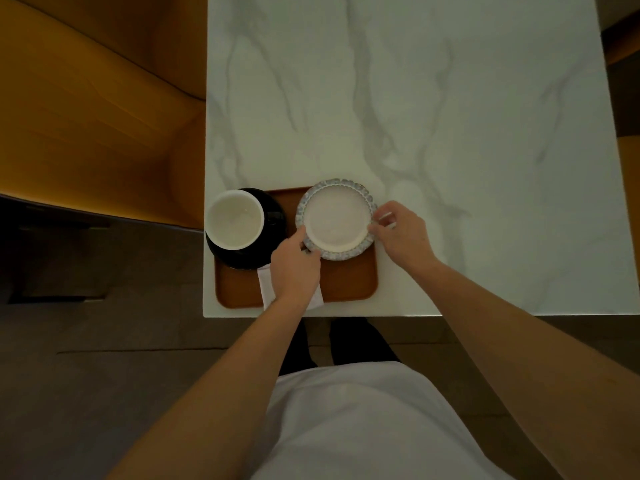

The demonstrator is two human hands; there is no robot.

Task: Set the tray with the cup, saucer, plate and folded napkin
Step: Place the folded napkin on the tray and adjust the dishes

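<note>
Plate: gripped at opposite rims by left hand and right hand, over tray. Cup on saucer; napkin under left wrist.

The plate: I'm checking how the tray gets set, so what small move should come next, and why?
Probably lower the plate onto the bare right part of the tray and let go. Both the left hand and right hand grip its rim, while the cup, saucer and napkin already sit there.
</note>
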